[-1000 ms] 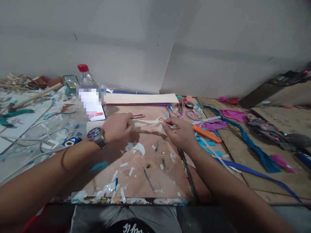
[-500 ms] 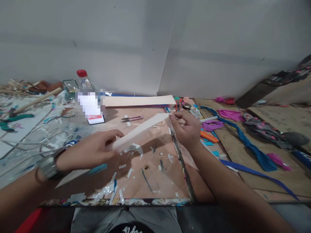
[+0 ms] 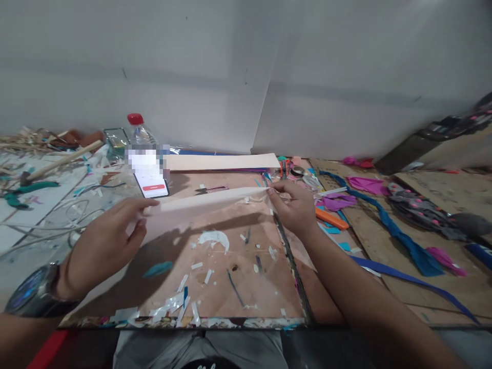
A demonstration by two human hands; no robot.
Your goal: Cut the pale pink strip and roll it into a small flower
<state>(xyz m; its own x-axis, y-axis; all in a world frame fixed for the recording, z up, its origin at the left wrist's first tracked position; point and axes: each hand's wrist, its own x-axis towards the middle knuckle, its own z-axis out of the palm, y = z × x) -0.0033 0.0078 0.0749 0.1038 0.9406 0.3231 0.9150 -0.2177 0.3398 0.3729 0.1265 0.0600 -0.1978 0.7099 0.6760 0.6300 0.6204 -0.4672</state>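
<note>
A long cream paper strip (image 3: 207,201) stretches between my two hands above the worktable. My left hand (image 3: 105,243), a watch on its wrist, has its fingers on the strip's left end; the thumb lies lower and the exact grip is blurred. At the other end, my right hand (image 3: 295,207) pinches the strip between thumb and fingers. A thin pale string loop (image 3: 253,199) shows beside the right fingers. Just behind the strip lie small thread snips (image 3: 211,189), partly covered by it. Another cream strip (image 3: 223,162) rests at the back.
A lit phone (image 3: 156,188) leans near a red-capped bottle (image 3: 135,120) at back left. Green-handled pliers (image 3: 23,195) lie far left. On the right are an orange cutter (image 3: 331,218), blue ribbon (image 3: 407,246) and pink scraps (image 3: 367,184). Paper bits litter the table (image 3: 265,297).
My left hand has moved left and slightly up along the strip, which now hangs flatter and shows more length. My right hand has stayed nearly in place. The view has shifted slightly.
</note>
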